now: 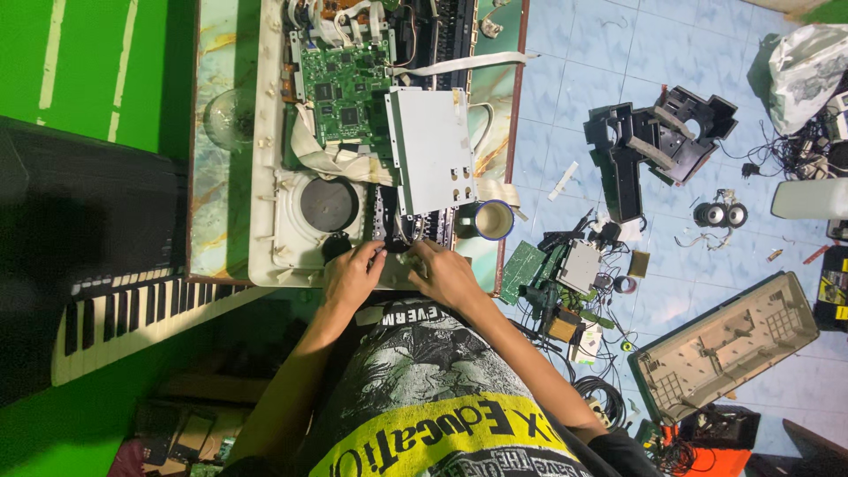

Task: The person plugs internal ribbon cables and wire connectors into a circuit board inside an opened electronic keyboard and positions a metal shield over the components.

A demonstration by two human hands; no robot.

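1. Opened keyboard chassis [265, 177] lying on the table [212, 132], upper centre of frame; top cover already off, internals exposed.
2. Green circuit board [344, 84] visible in the upper part of the chassis; grey metal shield plate [433, 150] lying tilted just right of it, apparently loosened from its seat. White ribbon cables [331, 159] draped below the board, still attached as far as visible.
3. Round speaker [329, 203] still seated in the lower left of the chassis.
4. Left hand [353, 274] and right hand [446, 274] both at the near edge of the chassis, lower centre of frame, fingers curled onto a small part between them. Whether either is clamped on it: cannot tell, part too small and partly hidden.
5. Judged state of work: disassembly well advanced; board, cables and speaker not yet removed.
6. Containers: blue-rimmed mug [490, 219] on the table just right of the chassis, contents not discernible. Glass bowl [228, 115] at left of the chassis, apparently empty.
7. Beige casing shell [724, 344] on the floor, lower right, open side up, hollow.
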